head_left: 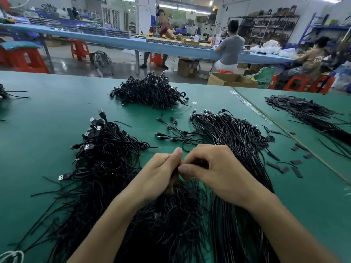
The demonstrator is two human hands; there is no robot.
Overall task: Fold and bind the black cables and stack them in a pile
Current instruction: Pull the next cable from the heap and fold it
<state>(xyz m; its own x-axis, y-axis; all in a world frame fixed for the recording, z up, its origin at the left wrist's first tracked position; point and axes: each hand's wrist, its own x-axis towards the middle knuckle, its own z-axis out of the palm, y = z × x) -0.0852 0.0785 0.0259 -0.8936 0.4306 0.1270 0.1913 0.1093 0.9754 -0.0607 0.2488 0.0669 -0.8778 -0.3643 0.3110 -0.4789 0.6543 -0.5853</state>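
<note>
My left hand (159, 171) and my right hand (212, 169) meet at the table's middle, both with fingers curled around a folded black cable (175, 176) that is mostly hidden between them. Straight loose black cables (233, 141) lie in a long bundle to the right, plugs pointing away. A heap of bound cables (102, 154) with USB plugs sits to the left. A larger pile of bound cables (150, 91) lies farther back. More black strands (167, 221) spread under my forearms.
The green table (47, 114) holds a few single cables (171, 132) ahead of my hands, black ties (296, 168) scattered right, and a dark strip bundle (303, 111) far right. Workers sit at a blue bench (133, 42) beyond.
</note>
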